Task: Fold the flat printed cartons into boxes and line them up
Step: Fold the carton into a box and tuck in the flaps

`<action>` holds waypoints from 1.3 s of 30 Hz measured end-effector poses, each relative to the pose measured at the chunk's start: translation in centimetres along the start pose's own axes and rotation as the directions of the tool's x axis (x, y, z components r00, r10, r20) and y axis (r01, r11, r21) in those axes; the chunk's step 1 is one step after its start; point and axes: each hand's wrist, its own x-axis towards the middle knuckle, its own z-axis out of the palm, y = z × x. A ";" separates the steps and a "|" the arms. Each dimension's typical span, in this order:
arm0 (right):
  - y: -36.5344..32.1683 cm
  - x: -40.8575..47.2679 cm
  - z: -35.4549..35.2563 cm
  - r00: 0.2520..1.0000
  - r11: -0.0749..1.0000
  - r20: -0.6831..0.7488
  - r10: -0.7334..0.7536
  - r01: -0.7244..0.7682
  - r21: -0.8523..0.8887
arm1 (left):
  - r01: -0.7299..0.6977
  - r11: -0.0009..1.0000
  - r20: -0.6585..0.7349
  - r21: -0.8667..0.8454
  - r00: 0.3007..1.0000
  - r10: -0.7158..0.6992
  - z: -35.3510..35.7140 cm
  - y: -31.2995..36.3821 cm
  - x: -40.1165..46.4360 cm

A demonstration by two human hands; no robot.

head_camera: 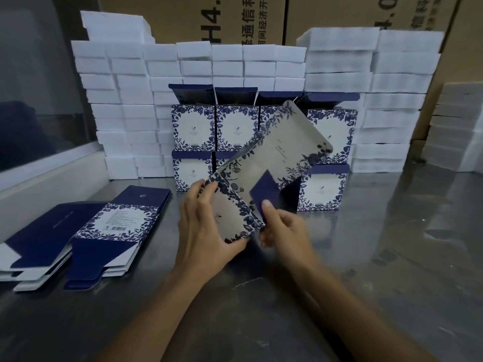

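Observation:
A blue-and-white flower-printed carton (274, 158) hangs tilted above the table, partly opened out, its long end pointing up and to the right. My left hand (206, 228) grips its near left panel from the side. My right hand (285, 231) holds its near edge, thumb pressed on a dark blue flap. Behind it, folded boxes (193, 126) stand in two stacked rows, the upper ones with lids raised. A pile of flat cartons (86, 231) lies to the left on the table.
White foam blocks (125, 105) are stacked in a wall behind and beside the boxes, with more at the far right (454, 126). Brown shipping cartons (198, 19) stand behind them. The grey table (379, 257) stretches to the right. A pale ledge (52, 173) runs along the left.

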 end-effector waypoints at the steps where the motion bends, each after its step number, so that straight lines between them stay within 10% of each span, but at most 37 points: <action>1: 0.0 -0.1 0.1 1.000 1.000 0.016 0.021 -0.021 -0.001 | -0.001 1.000 0.007 0.014 1.000 0.001 0.0 0.0 0.0; 31: -0.3 1.1 -1.9 0.899 0.947 -0.322 0.297 -0.234 0.220 | -0.093 0.980 0.120 -0.177 0.986 0.115 -0.4 -0.1 0.2; 39: -0.3 1.0 -0.9 0.943 0.957 -0.224 0.246 -0.199 0.211 | 0.172 0.925 0.229 -0.339 0.969 -0.096 0.0 0.0 -0.1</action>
